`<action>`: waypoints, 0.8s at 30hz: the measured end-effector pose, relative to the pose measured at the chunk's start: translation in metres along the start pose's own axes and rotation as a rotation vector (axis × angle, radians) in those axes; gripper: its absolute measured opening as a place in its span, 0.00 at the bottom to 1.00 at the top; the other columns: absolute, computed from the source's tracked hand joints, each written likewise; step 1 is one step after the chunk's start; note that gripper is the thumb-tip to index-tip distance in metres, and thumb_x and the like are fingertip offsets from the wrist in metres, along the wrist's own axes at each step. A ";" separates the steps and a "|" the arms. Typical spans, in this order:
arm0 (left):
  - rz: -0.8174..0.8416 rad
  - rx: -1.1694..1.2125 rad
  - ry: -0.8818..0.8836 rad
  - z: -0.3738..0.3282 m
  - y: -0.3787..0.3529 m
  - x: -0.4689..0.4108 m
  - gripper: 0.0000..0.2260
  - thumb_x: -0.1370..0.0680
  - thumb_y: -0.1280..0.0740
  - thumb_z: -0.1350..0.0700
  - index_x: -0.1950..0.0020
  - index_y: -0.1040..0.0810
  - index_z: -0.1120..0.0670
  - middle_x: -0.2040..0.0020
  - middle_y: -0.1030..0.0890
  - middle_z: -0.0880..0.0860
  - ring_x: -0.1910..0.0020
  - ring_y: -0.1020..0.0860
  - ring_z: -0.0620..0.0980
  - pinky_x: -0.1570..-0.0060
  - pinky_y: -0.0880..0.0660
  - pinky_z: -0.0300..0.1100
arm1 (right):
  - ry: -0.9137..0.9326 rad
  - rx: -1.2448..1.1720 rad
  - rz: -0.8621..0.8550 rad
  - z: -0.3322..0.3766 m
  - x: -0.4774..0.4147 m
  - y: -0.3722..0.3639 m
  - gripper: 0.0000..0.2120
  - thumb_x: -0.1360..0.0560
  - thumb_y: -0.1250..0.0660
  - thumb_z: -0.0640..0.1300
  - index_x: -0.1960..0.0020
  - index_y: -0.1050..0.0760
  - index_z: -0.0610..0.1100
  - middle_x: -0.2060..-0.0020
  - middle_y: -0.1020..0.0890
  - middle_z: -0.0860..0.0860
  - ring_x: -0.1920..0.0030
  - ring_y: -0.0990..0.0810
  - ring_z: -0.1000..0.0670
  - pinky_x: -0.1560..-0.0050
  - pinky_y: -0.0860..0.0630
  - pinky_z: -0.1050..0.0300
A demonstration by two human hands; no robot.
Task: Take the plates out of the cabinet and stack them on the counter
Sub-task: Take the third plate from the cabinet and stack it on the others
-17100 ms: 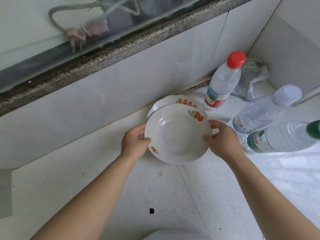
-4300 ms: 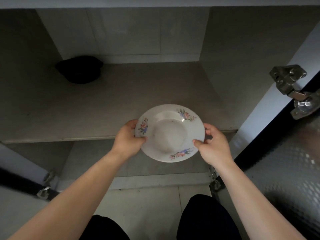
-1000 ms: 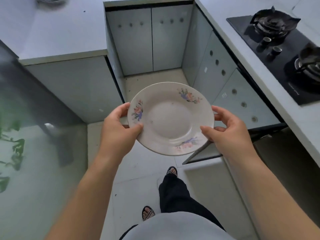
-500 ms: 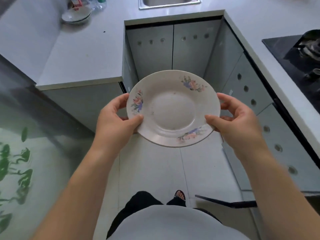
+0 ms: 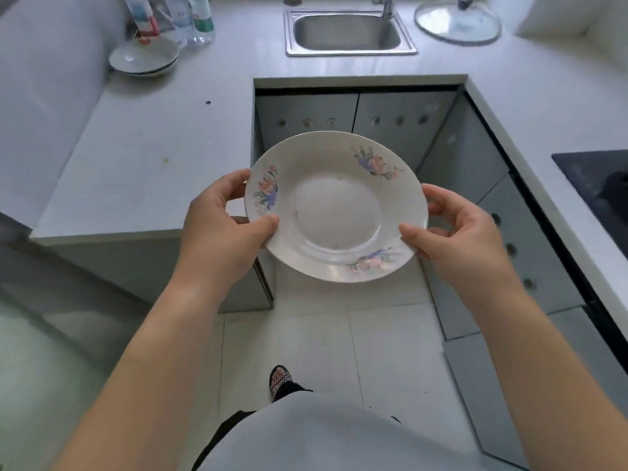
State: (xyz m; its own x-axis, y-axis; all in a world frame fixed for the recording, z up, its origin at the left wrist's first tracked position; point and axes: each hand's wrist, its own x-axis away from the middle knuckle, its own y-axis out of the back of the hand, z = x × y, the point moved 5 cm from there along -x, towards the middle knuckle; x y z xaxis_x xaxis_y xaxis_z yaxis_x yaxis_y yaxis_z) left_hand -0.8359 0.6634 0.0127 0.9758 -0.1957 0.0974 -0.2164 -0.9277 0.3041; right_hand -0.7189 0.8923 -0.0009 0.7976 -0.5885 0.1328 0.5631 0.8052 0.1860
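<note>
I hold a white plate point(image 5: 336, 209) with pink and blue flowers on its rim, level, in mid-air over the floor. My left hand point(image 5: 221, 229) grips its left rim, thumb on top and fingers beneath. My right hand point(image 5: 458, 239) grips the right rim the same way. A stack of white plates point(image 5: 144, 57) sits on the white counter point(image 5: 146, 158) at the far left, beside the wall.
Several water bottles point(image 5: 185, 18) stand behind the stack. A steel sink point(image 5: 346, 32) and a glass pot lid point(image 5: 457, 22) lie at the back. A black hob point(image 5: 601, 185) is on the right. An open cabinet door point(image 5: 482, 392) juts out low right.
The view has swung up and toward the counter; the stack, bottles and sink now show fully. The plate stays gripped in both hands, carried forward.
</note>
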 end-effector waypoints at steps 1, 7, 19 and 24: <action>0.006 -0.012 -0.019 -0.005 0.000 -0.016 0.25 0.30 0.28 0.63 0.35 0.27 0.46 0.50 0.23 0.37 0.69 0.21 0.34 0.64 0.20 0.34 | 0.012 -0.001 -0.009 0.007 -0.013 -0.004 0.23 0.29 0.30 0.33 0.36 0.28 0.47 0.51 0.20 0.52 0.64 0.16 0.54 0.64 0.22 0.66; 0.052 -0.037 -0.029 -0.025 -0.019 -0.101 0.27 0.30 0.27 0.62 0.33 0.28 0.48 0.44 0.22 0.43 0.66 0.20 0.38 0.51 0.19 0.47 | 0.004 -0.013 -0.039 0.027 -0.086 -0.014 0.23 0.29 0.30 0.33 0.38 0.27 0.48 0.54 0.20 0.54 0.64 0.16 0.54 0.64 0.22 0.66; 0.033 -0.030 -0.015 -0.070 -0.124 -0.269 0.27 0.29 0.28 0.63 0.33 0.29 0.48 0.53 0.23 0.36 0.66 0.19 0.40 0.65 0.20 0.33 | 0.016 0.002 -0.014 0.040 -0.293 0.022 0.25 0.30 0.29 0.36 0.35 0.29 0.50 0.48 0.20 0.51 0.60 0.15 0.51 0.55 0.18 0.56; -0.031 -0.057 -0.023 -0.089 -0.155 -0.325 0.26 0.29 0.28 0.62 0.33 0.28 0.48 0.50 0.21 0.38 0.62 0.18 0.42 0.58 0.20 0.38 | 0.033 -0.003 0.039 0.053 -0.372 0.028 0.26 0.30 0.29 0.35 0.35 0.29 0.50 0.48 0.20 0.51 0.61 0.15 0.51 0.59 0.18 0.56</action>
State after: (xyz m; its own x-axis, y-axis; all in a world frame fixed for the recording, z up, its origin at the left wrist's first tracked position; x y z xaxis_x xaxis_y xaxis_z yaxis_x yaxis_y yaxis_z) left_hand -1.1228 0.8989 0.0186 0.9825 -0.1748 0.0649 -0.1864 -0.9141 0.3601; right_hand -1.0116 1.1296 0.0066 0.8258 -0.5536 0.1080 0.5318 0.8280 0.1780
